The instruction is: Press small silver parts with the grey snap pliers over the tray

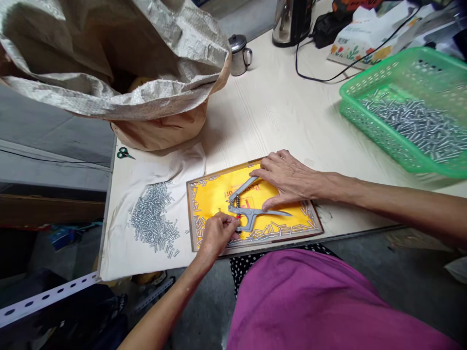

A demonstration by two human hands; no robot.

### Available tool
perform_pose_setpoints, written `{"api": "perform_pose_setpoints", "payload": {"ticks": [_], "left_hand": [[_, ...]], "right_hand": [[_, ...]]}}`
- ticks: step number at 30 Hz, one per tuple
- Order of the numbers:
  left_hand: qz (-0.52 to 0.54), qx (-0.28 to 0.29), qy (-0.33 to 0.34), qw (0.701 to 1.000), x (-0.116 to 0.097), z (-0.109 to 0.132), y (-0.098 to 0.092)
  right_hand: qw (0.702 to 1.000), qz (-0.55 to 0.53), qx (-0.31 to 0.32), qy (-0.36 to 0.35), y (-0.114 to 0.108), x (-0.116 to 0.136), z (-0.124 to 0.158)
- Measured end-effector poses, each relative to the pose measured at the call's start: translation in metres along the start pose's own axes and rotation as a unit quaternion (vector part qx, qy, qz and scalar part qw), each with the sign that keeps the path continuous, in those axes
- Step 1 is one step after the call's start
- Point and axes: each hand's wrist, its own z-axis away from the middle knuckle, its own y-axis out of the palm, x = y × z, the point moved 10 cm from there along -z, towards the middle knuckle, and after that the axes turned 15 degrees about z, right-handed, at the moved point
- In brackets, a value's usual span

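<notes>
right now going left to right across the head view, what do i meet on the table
green-handled scissors → pile of small metal pins → left hand → right hand → green plastic basket

A makeshift piecework workshop: a laminate counter [277, 112] heaped with small metal parts [151, 216], a woven sack [109, 63], slotted steel shelving [44, 299], bare concrete floor [204, 311].
</notes>
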Motion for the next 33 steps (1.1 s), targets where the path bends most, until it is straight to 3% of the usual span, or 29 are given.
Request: {"api": "perform_pose_setpoints", "payload": {"ticks": [13,31,33], "left_hand": [[-0.020,0.004,0.042,0.999,-0.001,0.006,0.002],[-0.048,-0.009,0.065,0.997,-0.003,0.010,0.002],[-0.081,-0.025,0.094,0.992,-0.009,0.017,0.000]], "right_hand": [[0.998,-0.006,0.057,0.032,-0.001,0.032,0.030],[0.990,0.052,0.104,0.077,-0.004,0.057,0.039],[0.991,0.046,0.098,0.084,-0.004,0.058,0.040]]}}
